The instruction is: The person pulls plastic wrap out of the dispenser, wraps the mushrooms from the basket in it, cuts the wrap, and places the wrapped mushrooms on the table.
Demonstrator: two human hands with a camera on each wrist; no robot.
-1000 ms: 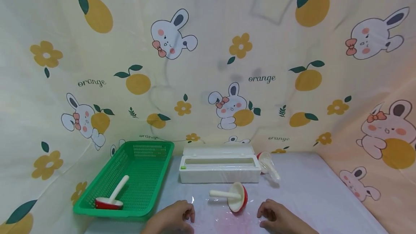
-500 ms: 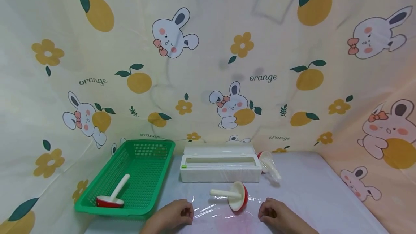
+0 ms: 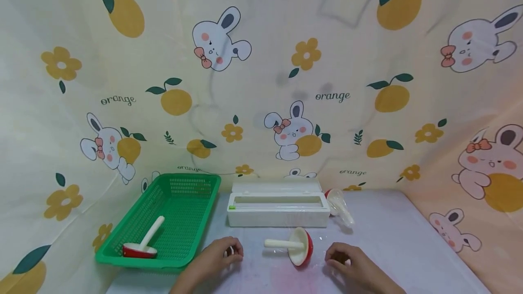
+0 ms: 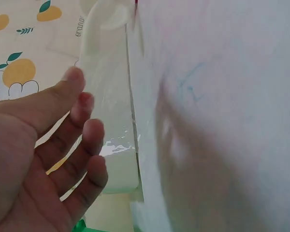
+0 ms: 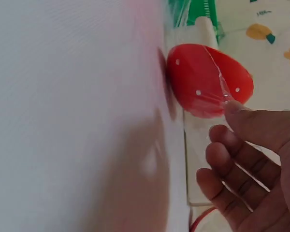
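In the head view a toy mushroom [image 3: 299,247] lies on its side, its pale stem pointing left and its red cap right. My left hand [image 3: 222,255] is to its left, thumb and index fingertips close together at a barely visible sheet of plastic wrap. My right hand [image 3: 349,262] is on the other side. In the right wrist view its thumb and index finger pinch a gathered corner of plastic wrap [image 5: 226,94], which crosses in front of the white-dotted red cap [image 5: 198,72]. The wrap's outline is mostly too clear to follow.
Behind the mushroom stands a white plastic wrap dispenser [image 3: 278,218], lid raised, with a green slider [image 3: 232,208]. Another mushroom in wrap [image 3: 340,208] lies at its right end. A green basket [image 3: 208,208] at left holds a third mushroom [image 3: 140,251]. A printed curtain [image 3: 261,58] hangs behind.
Both hands have risen slightly from the table, and the wrap's bright glints between them have faded. The mushroom keeps its place; the head view has shifted a little.
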